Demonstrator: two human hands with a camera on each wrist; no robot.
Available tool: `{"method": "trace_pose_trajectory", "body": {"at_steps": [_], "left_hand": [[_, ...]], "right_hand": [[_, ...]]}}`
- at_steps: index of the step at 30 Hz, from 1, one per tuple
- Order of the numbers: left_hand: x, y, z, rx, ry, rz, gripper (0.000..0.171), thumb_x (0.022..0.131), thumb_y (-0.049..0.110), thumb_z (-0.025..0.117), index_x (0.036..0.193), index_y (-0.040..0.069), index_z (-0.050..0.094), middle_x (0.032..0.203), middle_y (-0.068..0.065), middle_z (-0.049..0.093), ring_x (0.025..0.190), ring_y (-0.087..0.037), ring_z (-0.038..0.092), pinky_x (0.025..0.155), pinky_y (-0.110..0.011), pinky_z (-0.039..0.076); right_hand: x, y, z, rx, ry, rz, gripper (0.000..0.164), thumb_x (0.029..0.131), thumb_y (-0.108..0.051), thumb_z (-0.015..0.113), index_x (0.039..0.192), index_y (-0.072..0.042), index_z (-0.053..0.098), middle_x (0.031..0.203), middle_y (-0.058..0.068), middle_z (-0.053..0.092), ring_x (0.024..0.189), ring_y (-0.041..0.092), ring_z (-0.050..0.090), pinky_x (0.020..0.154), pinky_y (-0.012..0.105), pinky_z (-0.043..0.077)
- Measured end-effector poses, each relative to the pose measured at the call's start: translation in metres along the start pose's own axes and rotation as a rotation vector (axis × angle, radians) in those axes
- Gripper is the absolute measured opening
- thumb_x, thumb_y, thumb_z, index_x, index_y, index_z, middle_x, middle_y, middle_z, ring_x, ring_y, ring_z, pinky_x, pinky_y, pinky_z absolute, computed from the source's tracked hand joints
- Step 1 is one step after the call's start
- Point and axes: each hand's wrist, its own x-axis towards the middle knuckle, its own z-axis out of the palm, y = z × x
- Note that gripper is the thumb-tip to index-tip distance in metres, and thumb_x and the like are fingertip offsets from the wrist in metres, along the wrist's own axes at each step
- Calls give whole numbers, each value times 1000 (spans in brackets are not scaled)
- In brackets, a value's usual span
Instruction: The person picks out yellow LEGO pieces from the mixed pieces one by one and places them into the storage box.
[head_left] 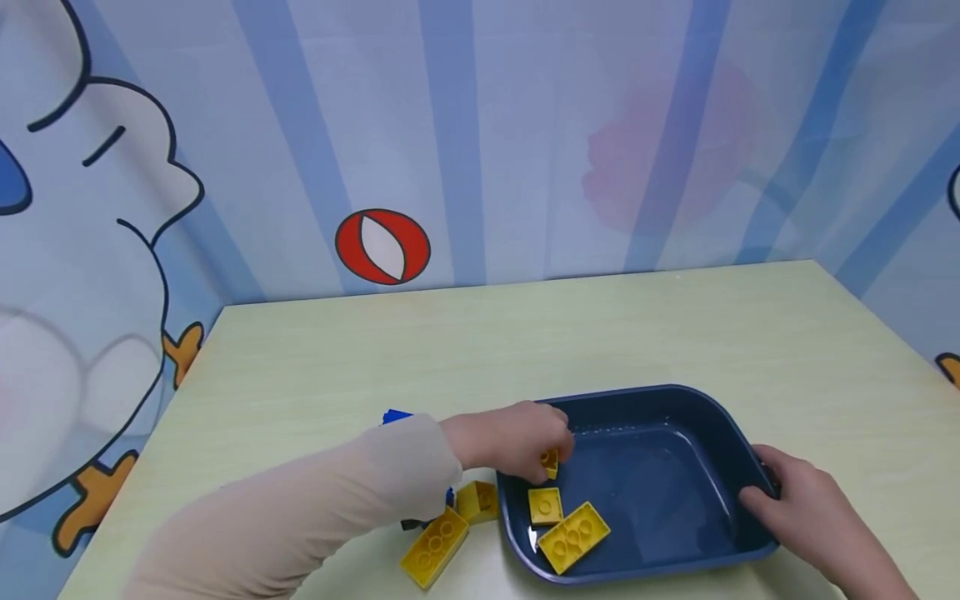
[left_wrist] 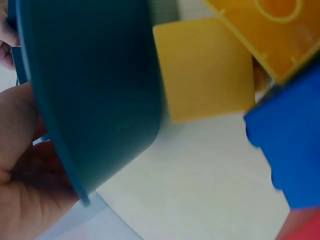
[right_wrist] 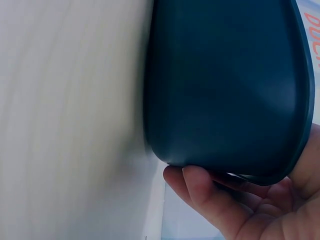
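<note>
My left hand (head_left: 517,435) reaches over the left rim of a dark blue tray (head_left: 637,492) and pinches a small yellow toy brick (head_left: 551,463) inside it. Just below lie a square yellow brick (head_left: 545,506) and a longer yellow brick (head_left: 573,537), both on the tray floor with their undersides up. My right hand (head_left: 813,508) grips the tray's right end, thumb over the rim. In the right wrist view, its fingers (right_wrist: 200,187) curl under the tray's handle end.
Left of the tray stand a yellow block (head_left: 477,502) and a long yellow brick (head_left: 435,547). A blue brick (left_wrist: 290,145) and a red piece (left_wrist: 306,226) show beside them in the left wrist view. My left sleeve (head_left: 322,500) covers part of this pile. A printed backdrop (head_left: 510,142) borders the table.
</note>
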Motion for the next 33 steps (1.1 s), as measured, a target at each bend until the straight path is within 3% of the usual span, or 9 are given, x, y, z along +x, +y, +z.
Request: {"method": "trace_pose_trajectory", "body": {"at_steps": [12, 33], "left_hand": [[9, 0, 14, 26, -21, -15, 23, 82, 15, 72, 105, 13, 69, 92, 3, 59, 79, -8, 50, 70, -13, 43], [7, 4, 15, 52, -3, 6, 22, 84, 15, 70, 106, 15, 68, 90, 5, 56, 77, -6, 49, 70, -11, 42]], "right_hand": [[2, -1, 0, 7, -51, 61, 46, 82, -7, 55, 120, 17, 46, 98, 25, 64, 82, 25, 63, 73, 45, 51], [2, 2, -3, -9, -37, 31, 46, 82, -8, 55, 120, 17, 46, 98, 26, 64, 83, 27, 63, 74, 48, 50]]}}
